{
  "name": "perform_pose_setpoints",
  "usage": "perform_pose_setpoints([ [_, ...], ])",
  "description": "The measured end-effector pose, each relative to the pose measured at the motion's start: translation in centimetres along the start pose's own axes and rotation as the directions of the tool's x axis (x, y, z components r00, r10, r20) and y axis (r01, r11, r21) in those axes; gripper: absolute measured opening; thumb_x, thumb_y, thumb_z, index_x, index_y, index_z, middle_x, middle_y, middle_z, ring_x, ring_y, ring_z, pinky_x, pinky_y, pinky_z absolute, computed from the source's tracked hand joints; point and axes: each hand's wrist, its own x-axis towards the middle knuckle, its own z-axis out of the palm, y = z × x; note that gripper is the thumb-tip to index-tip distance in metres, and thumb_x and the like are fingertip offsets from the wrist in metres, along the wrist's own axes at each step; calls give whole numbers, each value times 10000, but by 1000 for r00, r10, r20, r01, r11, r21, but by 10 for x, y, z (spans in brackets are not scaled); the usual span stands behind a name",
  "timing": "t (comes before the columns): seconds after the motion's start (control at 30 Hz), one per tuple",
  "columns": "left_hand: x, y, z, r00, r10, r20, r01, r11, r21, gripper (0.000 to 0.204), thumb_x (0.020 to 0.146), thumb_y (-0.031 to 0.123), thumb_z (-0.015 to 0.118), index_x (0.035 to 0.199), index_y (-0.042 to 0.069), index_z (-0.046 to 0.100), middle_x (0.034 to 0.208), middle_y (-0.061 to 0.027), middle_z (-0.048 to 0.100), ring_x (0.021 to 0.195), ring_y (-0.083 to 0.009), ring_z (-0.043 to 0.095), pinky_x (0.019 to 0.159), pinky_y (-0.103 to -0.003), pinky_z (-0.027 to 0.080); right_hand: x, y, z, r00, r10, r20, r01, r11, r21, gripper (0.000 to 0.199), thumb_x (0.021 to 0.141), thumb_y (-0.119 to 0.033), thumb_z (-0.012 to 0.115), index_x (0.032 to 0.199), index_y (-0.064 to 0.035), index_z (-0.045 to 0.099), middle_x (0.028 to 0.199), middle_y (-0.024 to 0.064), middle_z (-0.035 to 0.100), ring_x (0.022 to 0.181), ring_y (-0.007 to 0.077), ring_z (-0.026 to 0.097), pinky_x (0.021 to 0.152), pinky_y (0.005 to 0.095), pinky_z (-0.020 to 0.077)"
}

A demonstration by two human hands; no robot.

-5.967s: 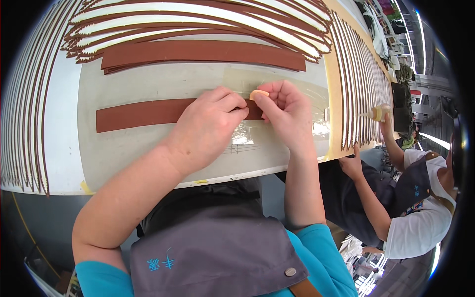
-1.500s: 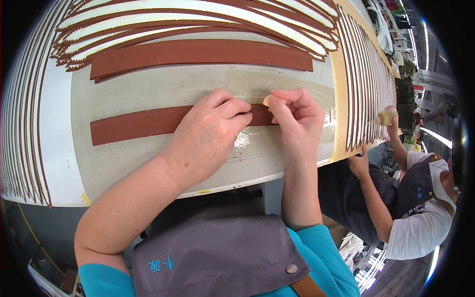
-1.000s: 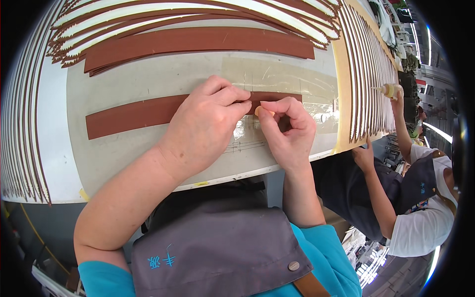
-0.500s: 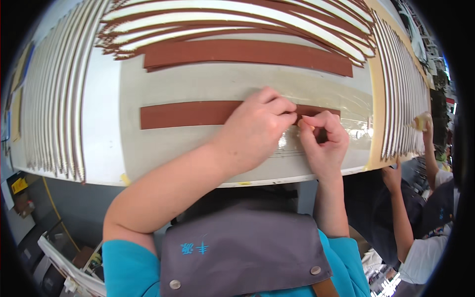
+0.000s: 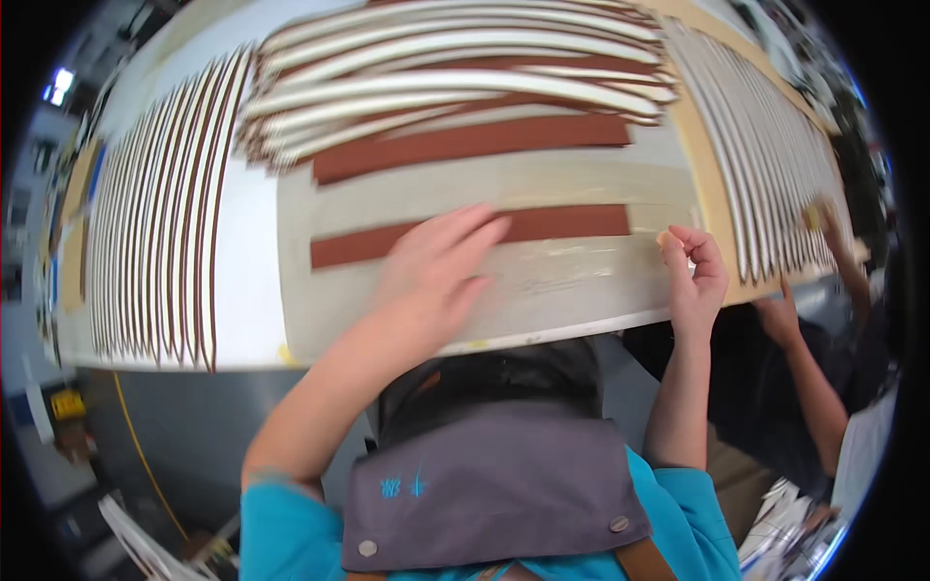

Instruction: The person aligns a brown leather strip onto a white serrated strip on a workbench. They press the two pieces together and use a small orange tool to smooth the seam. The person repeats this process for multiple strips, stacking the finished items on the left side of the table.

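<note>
- The reddish-brown strip (image 5: 572, 222) lies flat on the grey-beige mat (image 5: 329, 310), but its middle is hidden under the left hand (image 5: 431, 276); both ends show.
- Motion blur softens the left fingertips, so whether they touch the strip or float just over it cannot be told.
- Only the edge of a small pale-orange piece (image 5: 665, 239) shows past the fingers gripping it; its full shape is covered.
- The bundle of brown-and-white strips with jagged ends (image 5: 455, 48) runs to the upper edge, and the row of narrow strips on the right (image 5: 765, 155) is smeared by blur.
- At the far right, a co-worker's hand (image 5: 780, 315) is by the table edge; the bottle (image 5: 814, 215) near their other hand is too blurred to make out well.
- The left forearm slants up and rightward from the lower edge; the hand is palm down, fingers extended, thumb apart from them.
- The right forearm rises almost upright. The right hand (image 5: 699, 281) is clear of the strip, beyond its right end, with thumb and fingertips pinched on the orange piece.
- A flat brown stack (image 5: 475, 143) lies beyond the strip, well apart from both hands.
</note>
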Motion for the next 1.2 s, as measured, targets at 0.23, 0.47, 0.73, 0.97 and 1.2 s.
perform_pose_setpoints([
  [0.23,-60,-63,-72,930,-325,-170,362,886,290,598,779,170,889,1324,57,669,1285,-131,614,1213,-340,543,1060,-438,476,11,41,-56,1000,5,-8,-7,968,-250,188,957,-118,751,1103,1,752,845,2,677,687,70,557,632,246,466],
  [0.47,-69,-73,-66,909,-392,-140,404,911,77,531,744,117,895,1228,58,685,1181,-114,621,1159,-313,555,1001,-397,484,20,-12,-36,983,-170,64,181,887,-425,403,840,-79,796,1238,-66,733,1080,87,694,962,233,617,857,361,522],
  [0.73,-51,-57,-79,863,-498,87,505,859,-91,260,817,29,819,1065,33,743,998,-45,626,926,-175,609,834,-305,502,31,-55,59,749,-390,536,582,773,-252,566,768,-58,823,1316,-77,686,1247,113,681,1264,332,579,1114,457,416],
  [0.97,-47,-63,-76,893,-449,-18,437,877,-200,130,927,-16,709,1054,3,722,904,-52,623,826,-152,598,766,-284,491,59,-48,48,701,-285,653,579,763,-288,416,773,-45,823,1176,-51,719,1085,78,692,1147,285,618,1073,424,440],
  [1.2,8,-80,-106,937,-335,-101,302,919,-252,209,970,2,665,1171,-11,720,954,-80,677,846,-180,619,792,-308,506,112,-64,46,837,-48,545,82,996,-39,277,832,-70,850,1082,-26,740,811,46,676,822,143,670,776,298,540],
])
